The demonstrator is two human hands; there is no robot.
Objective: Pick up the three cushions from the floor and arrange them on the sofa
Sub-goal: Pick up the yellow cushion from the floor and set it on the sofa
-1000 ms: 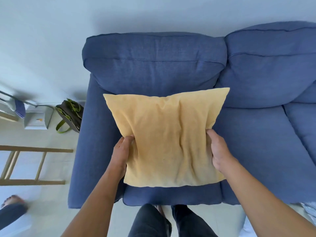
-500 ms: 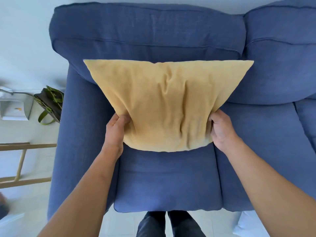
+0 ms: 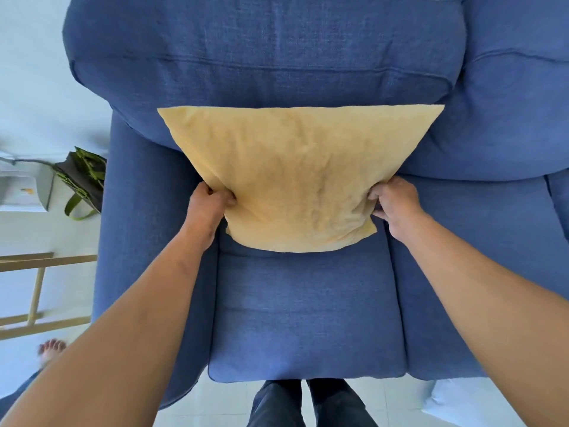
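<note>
A yellow cushion (image 3: 295,177) stands on the left seat of the blue sofa (image 3: 308,309), leaning back against the sofa's backrest (image 3: 261,57). My left hand (image 3: 207,208) grips its lower left edge. My right hand (image 3: 394,201) pinches its lower right corner. The cushion's bottom edge rests on the seat. No other cushion from the floor is in view.
A dark bag with green straps (image 3: 84,180) sits on the floor left of the sofa arm, beside a white box (image 3: 23,192). A wooden frame (image 3: 37,291) stands at the left edge. Another person's bare foot (image 3: 50,349) is at lower left. My legs (image 3: 308,405) are against the sofa front.
I have moved closer to the sofa and pushed the yellow cushion forward and down, from held above the seat to standing against the backrest. Both hands kept their hold.
</note>
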